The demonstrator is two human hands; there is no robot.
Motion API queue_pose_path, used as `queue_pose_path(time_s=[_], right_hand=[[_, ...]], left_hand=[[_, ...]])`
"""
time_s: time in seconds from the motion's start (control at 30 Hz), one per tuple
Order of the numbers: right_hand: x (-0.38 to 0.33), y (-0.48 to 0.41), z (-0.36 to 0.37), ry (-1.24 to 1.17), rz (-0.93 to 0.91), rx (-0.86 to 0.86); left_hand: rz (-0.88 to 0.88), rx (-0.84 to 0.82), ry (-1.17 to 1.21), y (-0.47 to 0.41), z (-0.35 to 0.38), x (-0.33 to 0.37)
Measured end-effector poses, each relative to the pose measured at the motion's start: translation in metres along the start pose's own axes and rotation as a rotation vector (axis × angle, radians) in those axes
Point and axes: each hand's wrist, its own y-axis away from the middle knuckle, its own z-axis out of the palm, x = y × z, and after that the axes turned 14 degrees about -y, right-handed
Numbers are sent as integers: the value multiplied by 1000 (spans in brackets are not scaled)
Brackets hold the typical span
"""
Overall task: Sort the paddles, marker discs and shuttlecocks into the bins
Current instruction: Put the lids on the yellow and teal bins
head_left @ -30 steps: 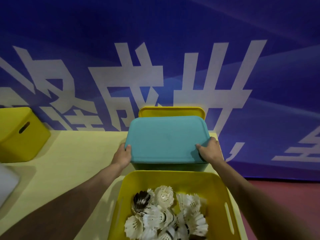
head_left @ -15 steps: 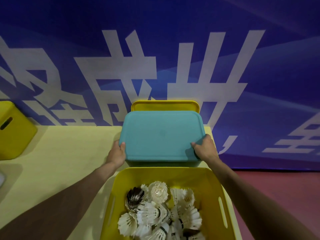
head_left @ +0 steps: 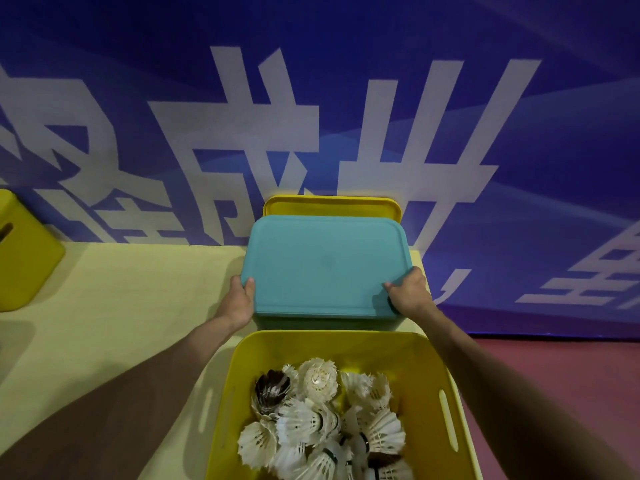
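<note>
— What has each hand got hold of?
— The left hand (head_left: 239, 299) is clamped on the near-left corner of the teal lid (head_left: 325, 265), thumb on top. The right hand (head_left: 408, 294) grips the near-right corner the same way. Neither hand is free.
— So the lid runs across between them?
— Yes, its long axis goes left to right, with a hand at each end of the near edge, so neither is closer. It lies over the teal bin (head_left: 329, 322), though from here I can't tell whether it's pressed home or a shade lifted.
— And the shuttlecocks (head_left: 311, 420)?
— Heaped in the open yellow bin (head_left: 346, 339), just beside the teal one, on the person's side of the hands. A yellow lid (head_left: 332, 204) shows behind. I'd guess the lid moves straight up or down, both hands together.
</note>
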Motion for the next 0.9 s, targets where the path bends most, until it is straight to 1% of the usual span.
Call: queue_pose_path(time_s=[0.07, 0.13, 0.17, 0.2, 0.27, 0.37, 0.53, 0.67, 0.77, 0.9], right_hand=[[-4, -3, -1, 66, 36, -18], [-10, -5, -4, 210, 61, -21], [-15, -6, -6, 304, 46, -17], [-21, -8, -8, 392, 6, -11], [-36, -13, -10, 503, -136, 12], [-62, -27, -7, 566, -364, 27], [-100, -52, 17, 674, -555, -33], [-116, -74, 43, 706, -640, -97], [-120, -92, 57, 727, -672, -122], [-123, -106, 66, 786, -722, -47]], left_hand=[[9, 0, -12, -1, 1, 0], [0, 3, -15, -1, 1, -1], [-9, 6, -11, -2, 1, 0], [-21, 11, -7, -2, 1, 0], [-47, 30, -18, -3, 0, 1], [-50, 83, -112, -2, 0, 3], [122, 159, -304, -4, 1, -3], [214, 120, -474, -11, 3, -8], [191, 113, -442, -14, 2, -11], [264, 139, -453, -12, 1, -15]])
